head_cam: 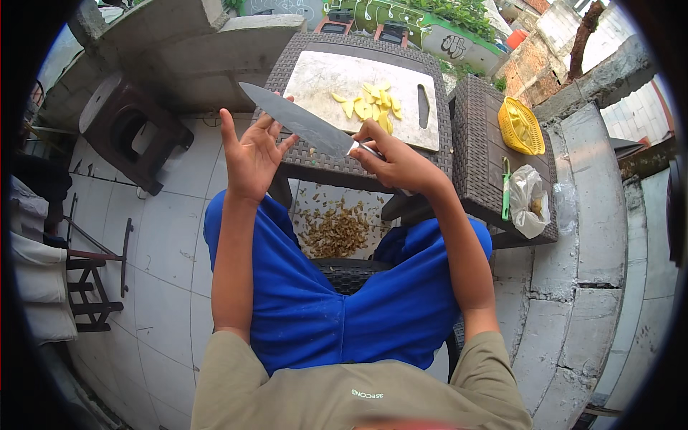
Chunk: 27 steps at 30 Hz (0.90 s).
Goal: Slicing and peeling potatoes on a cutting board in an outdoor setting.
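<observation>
My right hand grips the handle of a large kitchen knife. Its broad blade points up and to the left, raised over the near edge of the board. Palm up with fingers spread, my left hand is at the blade's left part; some fingers pass behind the blade, and I cannot tell whether they touch it. A white plastic cutting board with a slot handle lies on a brown wicker-pattern table. Cut yellow pieces, apparently potato, lie loosely heaped on the board's right half.
At right, a second wicker-pattern table holds a yellow plastic basket of pale pieces, a green-handled peeler and a plastic bag. Peelings litter the tiles under the front table. A brown plastic stool stands at left.
</observation>
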Tool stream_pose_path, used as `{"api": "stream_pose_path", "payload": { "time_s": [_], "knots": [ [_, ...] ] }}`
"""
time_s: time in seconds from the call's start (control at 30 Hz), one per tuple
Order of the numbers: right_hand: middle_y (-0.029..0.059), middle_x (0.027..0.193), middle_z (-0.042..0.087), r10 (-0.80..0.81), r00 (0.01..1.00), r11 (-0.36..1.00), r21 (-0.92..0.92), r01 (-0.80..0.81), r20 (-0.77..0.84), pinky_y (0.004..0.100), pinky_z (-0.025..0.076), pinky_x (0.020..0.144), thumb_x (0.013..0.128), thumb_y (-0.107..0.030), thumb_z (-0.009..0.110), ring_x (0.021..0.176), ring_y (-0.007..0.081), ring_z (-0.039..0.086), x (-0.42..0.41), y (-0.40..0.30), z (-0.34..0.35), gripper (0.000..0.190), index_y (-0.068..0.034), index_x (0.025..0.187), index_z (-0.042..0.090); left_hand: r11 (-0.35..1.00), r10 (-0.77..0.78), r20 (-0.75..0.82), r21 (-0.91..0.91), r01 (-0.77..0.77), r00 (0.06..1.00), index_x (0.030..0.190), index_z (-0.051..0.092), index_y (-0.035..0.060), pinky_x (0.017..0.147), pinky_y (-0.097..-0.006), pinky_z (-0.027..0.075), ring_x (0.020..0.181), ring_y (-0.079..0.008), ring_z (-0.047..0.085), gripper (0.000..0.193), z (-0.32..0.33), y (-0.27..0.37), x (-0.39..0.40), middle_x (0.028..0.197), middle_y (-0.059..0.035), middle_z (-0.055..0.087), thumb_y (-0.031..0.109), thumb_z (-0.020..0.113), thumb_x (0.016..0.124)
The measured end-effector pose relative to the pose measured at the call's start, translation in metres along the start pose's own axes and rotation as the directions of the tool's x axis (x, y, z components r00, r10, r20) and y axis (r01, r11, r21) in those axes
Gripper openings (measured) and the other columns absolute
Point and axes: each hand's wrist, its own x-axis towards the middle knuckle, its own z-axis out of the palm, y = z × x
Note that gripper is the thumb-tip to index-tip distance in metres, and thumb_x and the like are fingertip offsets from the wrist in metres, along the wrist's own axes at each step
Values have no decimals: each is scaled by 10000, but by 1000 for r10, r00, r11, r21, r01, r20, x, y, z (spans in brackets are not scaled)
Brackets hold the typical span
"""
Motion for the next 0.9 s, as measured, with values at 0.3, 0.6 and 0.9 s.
{"api": "stream_pose_path", "payload": {
  "time_s": [0.3,0.6,0.9],
  "knots": [
    [9,780,575,96,992,991,85,-102,80,268,356,515,1042,-361,594,588,77,415,-13,8,-26,381,-62,1239,465,994,42,64,93,-48,997,1573,297,-35,1230,-509,150,1556,-258,174,1117,-3,-2,1,1658,-134,280,864,207,916],
    [-2,748,547,110,984,984,126,-128,140,248,394,511,1044,-363,601,570,66,457,-19,21,-47,355,-87,1222,466,997,69,99,22,-71,993,1521,364,-93,1207,-501,239,1560,-284,134,1097,-3,2,1,1694,-111,164,826,182,951],
    [4,730,582,130,982,973,173,-153,134,217,371,461,1028,-299,641,527,37,455,-37,36,-77,303,-68,1179,516,952,110,80,279,-128,991,1492,479,-7,1205,-497,243,1566,-305,139,1017,-8,1,4,1697,-128,169,801,154,967]
  ]
}}
